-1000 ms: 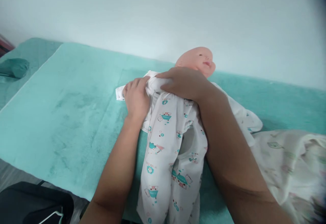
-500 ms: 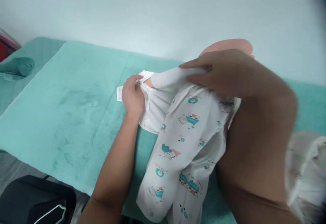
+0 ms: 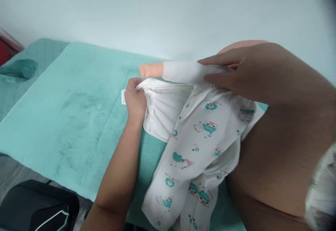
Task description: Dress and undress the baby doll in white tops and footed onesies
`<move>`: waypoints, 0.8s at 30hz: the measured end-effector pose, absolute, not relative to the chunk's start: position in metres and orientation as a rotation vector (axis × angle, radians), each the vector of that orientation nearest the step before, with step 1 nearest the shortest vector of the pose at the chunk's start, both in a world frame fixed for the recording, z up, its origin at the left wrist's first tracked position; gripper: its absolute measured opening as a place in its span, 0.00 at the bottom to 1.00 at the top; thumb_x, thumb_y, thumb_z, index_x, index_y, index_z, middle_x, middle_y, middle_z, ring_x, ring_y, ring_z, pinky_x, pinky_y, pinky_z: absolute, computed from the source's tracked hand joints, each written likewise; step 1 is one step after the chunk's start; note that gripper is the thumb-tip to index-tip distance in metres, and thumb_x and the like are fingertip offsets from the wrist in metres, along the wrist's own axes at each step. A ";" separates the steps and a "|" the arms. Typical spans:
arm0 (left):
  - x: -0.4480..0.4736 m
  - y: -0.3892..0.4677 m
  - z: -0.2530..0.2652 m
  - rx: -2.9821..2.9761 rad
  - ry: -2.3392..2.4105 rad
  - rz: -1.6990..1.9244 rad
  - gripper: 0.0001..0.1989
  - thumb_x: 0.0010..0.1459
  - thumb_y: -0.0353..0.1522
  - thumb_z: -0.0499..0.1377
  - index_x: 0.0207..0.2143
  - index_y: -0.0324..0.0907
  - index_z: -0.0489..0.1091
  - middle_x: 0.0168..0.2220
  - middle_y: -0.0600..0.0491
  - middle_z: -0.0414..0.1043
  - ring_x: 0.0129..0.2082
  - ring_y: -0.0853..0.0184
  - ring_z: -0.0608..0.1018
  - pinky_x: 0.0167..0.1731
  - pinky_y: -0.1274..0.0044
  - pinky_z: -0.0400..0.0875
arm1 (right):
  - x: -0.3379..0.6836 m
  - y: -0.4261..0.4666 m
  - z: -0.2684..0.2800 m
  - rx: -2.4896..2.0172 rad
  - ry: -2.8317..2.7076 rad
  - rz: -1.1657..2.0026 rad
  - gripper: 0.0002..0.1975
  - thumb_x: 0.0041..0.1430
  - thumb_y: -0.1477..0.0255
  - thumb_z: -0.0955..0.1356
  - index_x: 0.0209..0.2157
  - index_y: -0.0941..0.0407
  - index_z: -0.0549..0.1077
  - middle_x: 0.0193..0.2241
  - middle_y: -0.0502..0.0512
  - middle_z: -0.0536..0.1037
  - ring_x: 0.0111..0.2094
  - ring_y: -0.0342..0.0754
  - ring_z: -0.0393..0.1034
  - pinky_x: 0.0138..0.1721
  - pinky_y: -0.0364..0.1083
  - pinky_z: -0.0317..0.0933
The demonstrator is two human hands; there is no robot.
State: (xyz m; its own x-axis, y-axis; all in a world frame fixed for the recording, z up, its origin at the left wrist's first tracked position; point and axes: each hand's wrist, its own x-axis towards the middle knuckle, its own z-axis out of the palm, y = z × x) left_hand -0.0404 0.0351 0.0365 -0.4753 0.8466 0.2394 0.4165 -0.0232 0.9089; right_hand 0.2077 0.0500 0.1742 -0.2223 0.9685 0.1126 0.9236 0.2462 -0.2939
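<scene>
My left hand (image 3: 136, 98) pinches the upper edge of the white part of a baby garment (image 3: 168, 113), beside a small white label (image 3: 123, 97). Teal and pink animal and boat prints cover the nearer part of the garment, which drapes toward me. Farther back, a doll's arm (image 3: 181, 72) in a white sleeve points left along the garment's edge, its small fist (image 3: 150, 70) bare. Thumb and fingers of my right hand (image 3: 236, 70) close around this sleeved arm. Behind that hand a pink-orange curved shape (image 3: 241, 44) shows; the rest of the doll is hidden.
A teal cover (image 3: 78, 119) spreads under everything, up against a pale wall (image 3: 131, 14). At the lower left a black bag-like object (image 3: 39, 206) stands below the edge. Something red (image 3: 7, 50) is at the far left.
The doll's fist, earlier within the garment's opening, now shows outside above its edge. My right hand has moved right with the arm. My left hand has stayed nearly in place.
</scene>
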 end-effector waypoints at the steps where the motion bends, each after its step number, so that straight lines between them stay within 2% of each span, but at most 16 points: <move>1: -0.040 0.034 0.038 1.335 1.887 1.536 0.26 0.54 0.20 0.52 0.54 0.46 0.68 0.56 0.49 0.75 0.53 0.64 0.78 0.55 0.71 0.73 | 0.205 0.051 0.173 -1.740 -2.284 0.227 0.20 0.60 0.69 0.69 0.51 0.39 0.82 0.44 0.49 0.84 0.45 0.59 0.78 0.50 0.60 0.71; 3: -0.037 0.030 0.044 1.368 1.945 1.609 0.35 0.55 0.20 0.51 0.65 0.49 0.59 0.67 0.46 0.65 0.62 0.61 0.73 0.60 0.67 0.71 | 0.196 0.053 0.168 -1.704 -2.360 0.218 0.21 0.61 0.69 0.68 0.55 0.43 0.81 0.47 0.52 0.84 0.50 0.61 0.76 0.53 0.61 0.68; 5: -0.033 0.025 0.051 1.493 2.017 1.601 0.37 0.57 0.21 0.51 0.68 0.51 0.57 0.70 0.46 0.61 0.68 0.58 0.68 0.65 0.62 0.67 | 0.184 0.054 0.161 -1.697 -2.423 0.237 0.21 0.63 0.71 0.67 0.56 0.46 0.80 0.48 0.55 0.84 0.49 0.62 0.76 0.50 0.60 0.68; 7: -0.028 0.020 0.058 1.754 2.028 1.438 0.36 0.58 0.20 0.52 0.67 0.52 0.61 0.69 0.47 0.63 0.70 0.56 0.65 0.70 0.58 0.59 | 0.171 0.055 0.153 -1.679 -2.488 0.226 0.21 0.64 0.73 0.65 0.56 0.49 0.79 0.46 0.57 0.84 0.46 0.60 0.77 0.45 0.56 0.67; 10: -0.020 0.018 0.060 2.091 1.930 1.066 0.37 0.57 0.19 0.51 0.64 0.57 0.67 0.64 0.51 0.70 0.66 0.55 0.69 0.73 0.51 0.48 | 0.157 0.054 0.144 -1.604 -2.625 0.143 0.19 0.66 0.74 0.62 0.54 0.52 0.78 0.45 0.60 0.83 0.45 0.59 0.76 0.40 0.52 0.65; 13: -0.017 0.020 0.058 2.136 1.926 0.910 0.36 0.57 0.19 0.50 0.63 0.58 0.69 0.60 0.52 0.74 0.62 0.56 0.73 0.72 0.49 0.50 | 0.155 0.053 0.143 -1.514 -2.628 0.179 0.18 0.67 0.72 0.62 0.53 0.52 0.78 0.46 0.59 0.82 0.47 0.58 0.75 0.42 0.52 0.65; 16: -0.019 0.022 0.056 2.085 1.987 0.932 0.34 0.57 0.19 0.50 0.61 0.56 0.72 0.58 0.50 0.75 0.59 0.54 0.74 0.70 0.49 0.54 | 0.162 0.049 0.148 -1.478 -2.430 0.344 0.18 0.67 0.71 0.63 0.54 0.51 0.78 0.50 0.54 0.83 0.51 0.58 0.76 0.50 0.55 0.67; 18: -0.020 0.023 0.055 2.060 2.009 0.968 0.33 0.57 0.20 0.50 0.59 0.54 0.73 0.56 0.49 0.76 0.58 0.52 0.74 0.69 0.48 0.54 | 0.171 0.042 0.147 -1.456 -2.228 0.414 0.17 0.66 0.71 0.63 0.50 0.53 0.80 0.49 0.53 0.84 0.51 0.56 0.77 0.52 0.55 0.68; 21: -0.021 0.024 0.054 2.015 2.023 1.033 0.30 0.57 0.21 0.52 0.56 0.53 0.75 0.55 0.47 0.77 0.58 0.51 0.74 0.69 0.46 0.53 | 0.197 0.025 0.128 -1.475 -1.925 0.337 0.15 0.65 0.71 0.63 0.45 0.54 0.81 0.47 0.54 0.85 0.50 0.54 0.78 0.54 0.55 0.69; 24: -0.021 0.024 0.054 1.979 2.034 1.069 0.26 0.58 0.23 0.53 0.55 0.51 0.76 0.54 0.46 0.77 0.57 0.49 0.73 0.69 0.46 0.51 | 0.236 0.007 0.090 -1.573 -1.685 0.167 0.18 0.67 0.69 0.61 0.49 0.54 0.80 0.49 0.58 0.84 0.52 0.55 0.77 0.56 0.55 0.68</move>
State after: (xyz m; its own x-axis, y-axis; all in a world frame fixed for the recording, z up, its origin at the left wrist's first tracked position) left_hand -0.0208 0.0241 0.0537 -0.1451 0.9112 0.3855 0.8346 -0.0966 0.5424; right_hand 0.2365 0.0067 0.0899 0.1013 0.8843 0.4558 0.7778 0.2152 -0.5905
